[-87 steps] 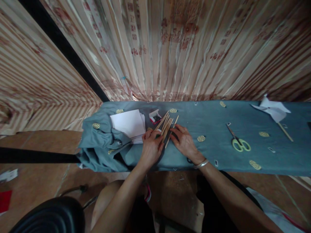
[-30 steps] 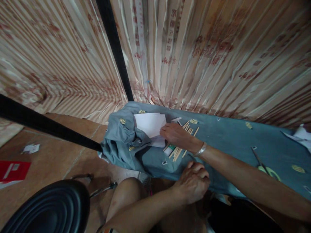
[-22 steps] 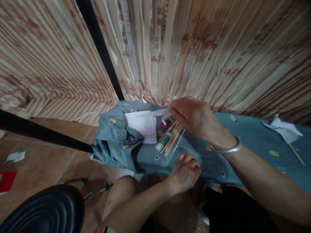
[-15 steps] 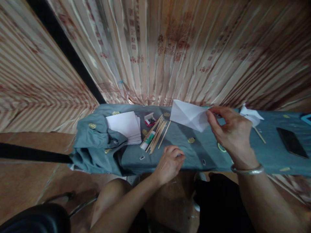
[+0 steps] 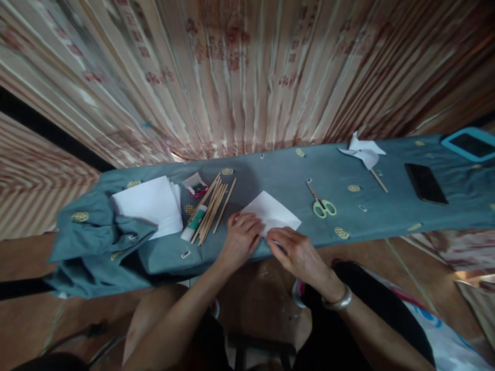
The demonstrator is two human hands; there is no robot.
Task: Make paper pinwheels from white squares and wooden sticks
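Note:
A white sheet of paper [image 5: 273,210] lies at the front of the cloth-covered table, one corner pointing away from me. My left hand [image 5: 242,238] is on its near left side, fingers curled together over the edge. At the near corner, my right hand [image 5: 297,251] pinches the paper between thumb and fingers; a silver bangle circles that wrist. The two hands almost meet, and they hide the paper's near edge. Left of my left hand are several thin wooden sticks [image 5: 211,212] and a glue stick [image 5: 194,222] with a green label.
A stack of white paper [image 5: 149,201] and a small red box of dark bits [image 5: 195,185] lie left. To the right are green-handled scissors [image 5: 324,207], a paper pinwheel [image 5: 363,150] on a stick, a black phone [image 5: 426,183] and a blue-framed tablet [image 5: 472,144]. A curtain [image 5: 240,77] hangs behind.
The paper, held up by my right hand, has come down onto the table. My left hand has moved onto its edge, and the view has shifted to the right.

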